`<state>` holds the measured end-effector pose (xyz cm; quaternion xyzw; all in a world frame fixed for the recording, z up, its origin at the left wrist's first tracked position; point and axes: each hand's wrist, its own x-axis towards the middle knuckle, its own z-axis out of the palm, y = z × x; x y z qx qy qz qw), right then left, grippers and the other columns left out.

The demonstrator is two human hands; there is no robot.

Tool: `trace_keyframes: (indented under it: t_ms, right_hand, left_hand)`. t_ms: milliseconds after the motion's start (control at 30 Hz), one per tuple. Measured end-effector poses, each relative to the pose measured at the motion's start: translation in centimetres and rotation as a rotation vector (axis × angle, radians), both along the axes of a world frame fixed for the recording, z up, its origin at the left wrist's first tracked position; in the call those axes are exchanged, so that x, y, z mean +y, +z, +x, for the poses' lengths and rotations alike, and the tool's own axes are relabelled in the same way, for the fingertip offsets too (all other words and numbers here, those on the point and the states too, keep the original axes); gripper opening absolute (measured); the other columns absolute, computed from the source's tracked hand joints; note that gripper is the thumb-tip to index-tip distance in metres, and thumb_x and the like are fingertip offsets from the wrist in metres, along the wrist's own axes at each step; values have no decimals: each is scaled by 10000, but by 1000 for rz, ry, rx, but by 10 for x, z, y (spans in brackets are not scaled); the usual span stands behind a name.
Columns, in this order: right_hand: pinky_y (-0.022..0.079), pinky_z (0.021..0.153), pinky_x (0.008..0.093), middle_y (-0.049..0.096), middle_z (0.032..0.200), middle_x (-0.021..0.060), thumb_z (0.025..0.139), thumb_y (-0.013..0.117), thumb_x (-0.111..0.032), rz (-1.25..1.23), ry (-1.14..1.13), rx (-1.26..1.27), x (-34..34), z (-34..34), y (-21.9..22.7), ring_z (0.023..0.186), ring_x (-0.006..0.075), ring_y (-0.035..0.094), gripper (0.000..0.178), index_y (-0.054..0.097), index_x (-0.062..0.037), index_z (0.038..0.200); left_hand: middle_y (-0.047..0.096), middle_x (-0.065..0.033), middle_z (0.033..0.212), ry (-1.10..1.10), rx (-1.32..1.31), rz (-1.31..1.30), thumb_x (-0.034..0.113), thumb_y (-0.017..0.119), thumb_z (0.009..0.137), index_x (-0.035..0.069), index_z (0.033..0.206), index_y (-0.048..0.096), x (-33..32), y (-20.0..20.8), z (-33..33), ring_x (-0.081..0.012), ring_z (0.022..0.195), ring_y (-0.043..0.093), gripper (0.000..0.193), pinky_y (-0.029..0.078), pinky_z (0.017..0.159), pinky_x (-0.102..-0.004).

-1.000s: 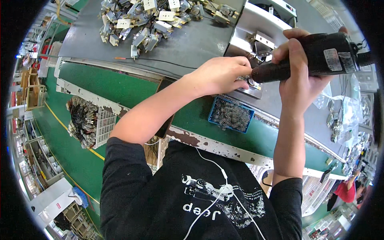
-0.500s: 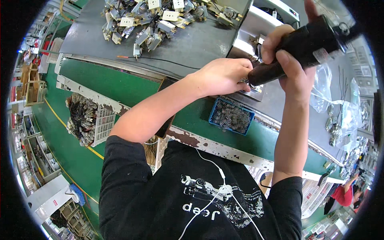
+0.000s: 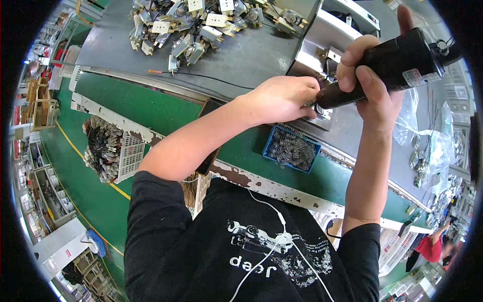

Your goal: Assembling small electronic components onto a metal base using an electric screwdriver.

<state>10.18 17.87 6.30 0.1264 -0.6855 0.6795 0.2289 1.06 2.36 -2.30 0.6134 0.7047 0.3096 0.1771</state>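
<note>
My right hand [image 3: 378,98] is wrapped round a black electric screwdriver [image 3: 402,63], which hangs by a ring at its rear end. The tool lies slanted, its narrow front end pointing left toward my left hand [image 3: 289,99]. There, the left thumb and fingers are pinched together at the edge of a shiny metal fixture [image 3: 329,35]. What they grip and the screwdriver's tip are mostly hidden behind the fingers and the tool. A small metal part [image 3: 324,109] shows just beneath the front of the screwdriver. Below my hands sits a blue tray [image 3: 288,165] filled with metal springs [image 3: 292,147].
Many small metal-and-white switch-like assemblies [image 3: 191,30] lie heaped on the grey table [image 3: 115,48]. A thin black cable [image 3: 211,78] runs across its front. At right are clear plastic bags [image 3: 435,156] with metal parts. A white crate [image 3: 132,156] stands at lower left.
The screwdriver and my right hand have shifted slightly right and down. My left hand stays pinched in nearly the same place.
</note>
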Motion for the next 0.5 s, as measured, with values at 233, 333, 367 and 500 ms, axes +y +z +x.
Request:
trace_keyframes:
  t_ms: [233, 333, 367, 500]
  right_hand:
    - [523, 628, 258, 670, 1006, 133, 898, 674, 48, 70, -669, 103, -36, -2, -8, 715, 139, 640, 746, 204, -51, 1469]
    - [548, 674, 237, 678, 1030, 119, 875, 713, 64, 84, -828, 202, -57, -5, -8, 761, 132, 664, 659, 273, -38, 1355]
    - [565, 703, 240, 674, 1068, 134, 863, 709, 89, 135, -833, 212, -59, -3, -9, 766, 131, 668, 675, 260, -42, 1349]
    - [568, 709, 249, 660, 1099, 139, 870, 698, 89, 147, -877, 267, -61, -4, -14, 782, 140, 671, 648, 264, -48, 1332]
  left_hand:
    - [628, -69, 1162, 24, 30, -32, 287, 729, 858, 34, 1055, 655, 1, 2, 1, -320, 1029, 644, 330, 533, 881, -426]
    - [636, -76, 1146, 18, 8, -4, 287, 744, 843, 32, 1074, 657, 2, 2, 0, -320, 1022, 649, 355, 538, 872, -426]
    - [636, -76, 1146, 18, 9, -8, 287, 744, 843, 32, 1074, 657, 2, 0, 0, -320, 1022, 649, 355, 538, 872, -426]
    - [641, -86, 1132, -2, 22, 47, 281, 748, 839, 36, 1072, 664, 5, -7, -1, -320, 1020, 650, 348, 537, 876, -425]
